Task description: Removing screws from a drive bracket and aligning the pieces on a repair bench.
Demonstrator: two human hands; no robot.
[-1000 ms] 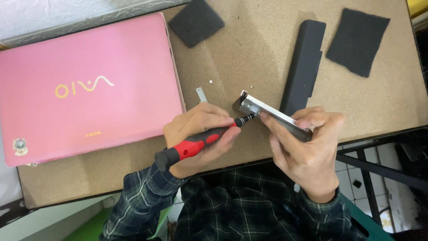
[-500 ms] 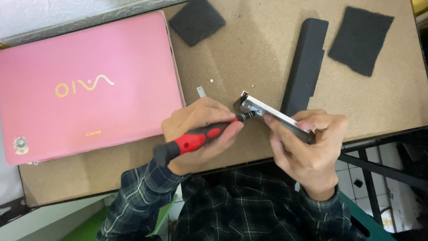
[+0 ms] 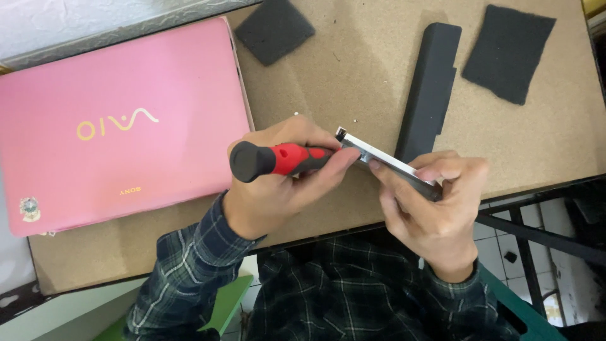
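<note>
- A small repair bench for electronics, likely in a home or a modest workshop.
- The worktop [image 3: 353, 69] is a bare sheet of brown particle board, with dark metal frame bars under its right edge.
- A closed pink laptop [image 3: 120, 126] lies at the left edge, and a long black battery pack [image 3: 429, 88] lies apart from it toward the right.
- Two dark foam pads [image 3: 273, 30] [image 3: 508, 50] sit along the far edge.
- A red-and-black screwdriver [image 3: 278, 159] is in use at the near edge.
- White floor tiles [image 3: 549, 246] show below the right corner.
</note>
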